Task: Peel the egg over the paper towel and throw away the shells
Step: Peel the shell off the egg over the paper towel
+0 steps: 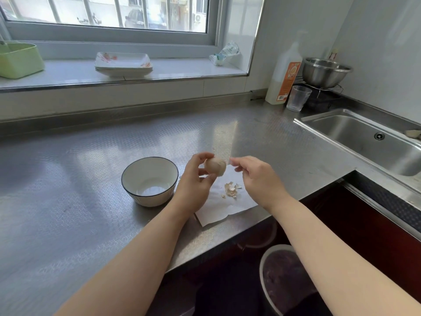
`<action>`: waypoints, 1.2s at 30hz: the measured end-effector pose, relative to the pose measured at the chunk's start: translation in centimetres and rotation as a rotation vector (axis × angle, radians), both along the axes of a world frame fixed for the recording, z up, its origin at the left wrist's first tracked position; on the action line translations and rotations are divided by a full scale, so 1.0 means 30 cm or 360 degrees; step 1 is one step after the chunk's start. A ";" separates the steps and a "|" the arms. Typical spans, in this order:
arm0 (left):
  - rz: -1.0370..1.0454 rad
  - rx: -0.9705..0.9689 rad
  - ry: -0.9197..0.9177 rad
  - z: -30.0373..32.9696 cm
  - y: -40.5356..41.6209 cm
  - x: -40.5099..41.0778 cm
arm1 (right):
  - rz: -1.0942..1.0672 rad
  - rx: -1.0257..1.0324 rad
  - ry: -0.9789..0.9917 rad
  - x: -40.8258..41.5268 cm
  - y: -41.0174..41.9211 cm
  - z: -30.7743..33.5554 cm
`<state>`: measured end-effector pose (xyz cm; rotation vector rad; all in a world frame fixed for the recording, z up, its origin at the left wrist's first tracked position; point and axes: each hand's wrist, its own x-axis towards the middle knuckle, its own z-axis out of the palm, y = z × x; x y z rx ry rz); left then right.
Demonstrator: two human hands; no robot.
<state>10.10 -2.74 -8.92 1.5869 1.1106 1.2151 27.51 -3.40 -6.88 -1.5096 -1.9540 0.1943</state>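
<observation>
My left hand (196, 179) grips a pale brown egg (215, 166), partly peeled, above the white paper towel (227, 206) on the steel counter. Just to the egg's right, my right hand (255, 174) has thumb and fingers pinched together near a small shell piece; whether it holds the piece is unclear. A little heap of shell fragments (231, 190) lies on the towel below the egg. On the floor beneath the counter edge stands a round bin (287, 279) with a dark liner.
A white bowl with a dark rim (149, 181) stands left of the towel. The sink (364, 137) lies to the right, with a clear cup (298, 98), a bottle (284, 74) and a steel bowl (325, 71) behind it. Plates (123, 63) and a green tub (19, 60) sit on the sill.
</observation>
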 end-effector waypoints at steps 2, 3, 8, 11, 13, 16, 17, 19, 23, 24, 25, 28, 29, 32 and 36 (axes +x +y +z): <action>-0.0023 -0.0024 -0.0026 -0.004 0.003 0.000 | 0.0036 0.0020 0.0221 -0.011 -0.002 0.025; -0.0033 -0.0032 -0.0037 -0.005 0.005 0.000 | 0.0066 0.0014 0.0301 -0.017 -0.002 0.035; -0.0104 -0.0066 -0.0085 -0.003 0.008 -0.002 | 0.0102 -0.0050 0.0381 -0.035 -0.001 0.049; -0.0157 -0.0099 -0.0099 -0.004 0.007 -0.004 | 0.0101 -0.0020 0.0439 -0.032 0.001 0.046; -0.0186 -0.0111 -0.0096 -0.006 0.007 -0.005 | 0.0112 -0.0020 0.0426 -0.029 0.003 0.044; -0.0192 -0.0118 -0.0079 -0.005 0.008 -0.006 | 0.0138 0.0017 0.0292 -0.022 0.007 0.039; -0.0187 -0.0120 -0.0069 -0.003 0.007 -0.007 | 0.0149 0.0036 0.0261 -0.019 0.008 0.039; -0.0178 -0.0114 -0.0054 -0.002 0.006 -0.007 | 0.0166 0.0071 0.0229 -0.014 0.011 0.040; -0.0185 -0.0111 -0.0057 0.000 0.003 -0.009 | 0.0180 0.0261 0.0017 -0.015 0.008 0.027; -0.0193 -0.0114 -0.0063 0.001 0.003 -0.008 | 0.0171 0.0317 -0.0047 -0.017 0.006 0.022; -0.0203 -0.0119 -0.0067 0.003 0.001 -0.007 | 0.0157 0.0365 -0.0097 -0.018 0.004 0.018; -0.0229 -0.0122 -0.0060 0.001 0.001 -0.003 | 0.0080 0.0454 -0.0137 -0.022 0.000 0.005; -0.0227 -0.0122 -0.0055 -0.001 0.002 -0.003 | 0.0045 0.0461 -0.0109 -0.022 -0.001 0.001; -0.0199 -0.0123 -0.0078 -0.003 0.009 -0.003 | -0.0070 0.0388 0.0010 -0.013 0.001 -0.006; -0.0164 -0.0113 -0.0114 -0.006 0.013 -0.005 | -0.0129 0.0132 0.0020 0.017 0.011 -0.020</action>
